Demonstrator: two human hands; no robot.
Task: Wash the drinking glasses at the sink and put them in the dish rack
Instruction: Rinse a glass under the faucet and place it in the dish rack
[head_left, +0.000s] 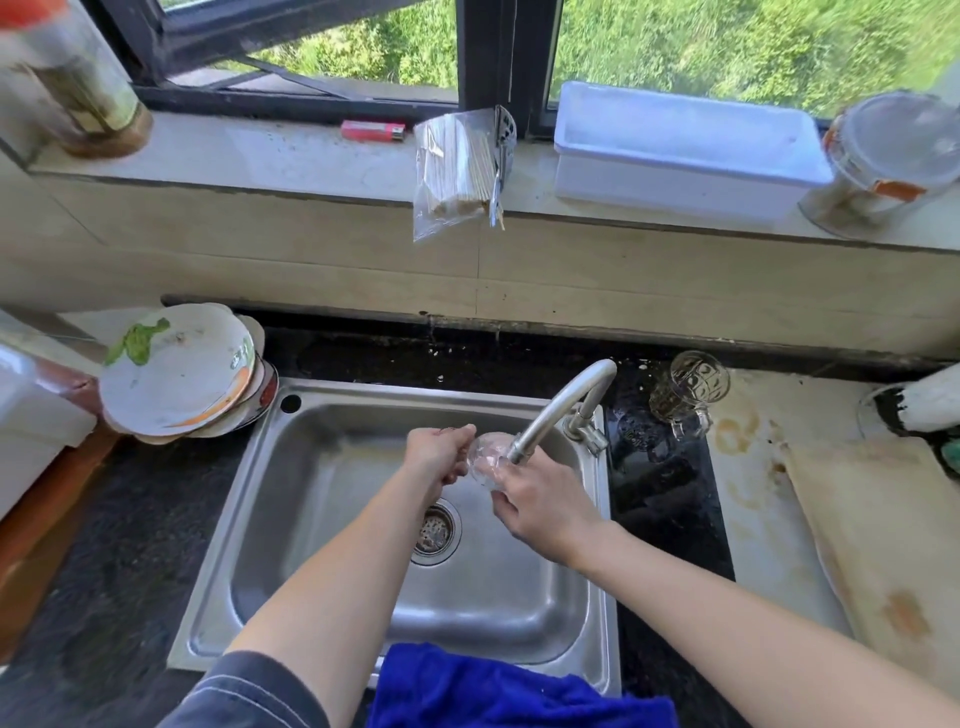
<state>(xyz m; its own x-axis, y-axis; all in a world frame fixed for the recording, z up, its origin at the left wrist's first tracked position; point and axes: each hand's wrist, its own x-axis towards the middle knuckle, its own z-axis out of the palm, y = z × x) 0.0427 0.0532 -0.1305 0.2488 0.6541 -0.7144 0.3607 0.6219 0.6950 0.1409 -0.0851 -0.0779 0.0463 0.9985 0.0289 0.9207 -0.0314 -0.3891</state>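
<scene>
A clear drinking glass (485, 457) is held over the steel sink (322, 519), right under the spout of the metal tap (561, 402). My right hand (545, 506) grips it from below and the right. My left hand (439, 457) pinches its left side with the fingertips. Most of the glass is hidden by my hands. A second clear patterned glass mug (688, 395) stands on the counter to the right of the tap, apart from both hands. No dish rack is in view.
A stack of dirty plates (182, 371) leans at the sink's back left corner. A blue cloth (509, 691) hangs over the sink's front edge. On the windowsill are a white tub (685, 150), a bag of chopsticks (460, 166), a red lighter (371, 131) and jars.
</scene>
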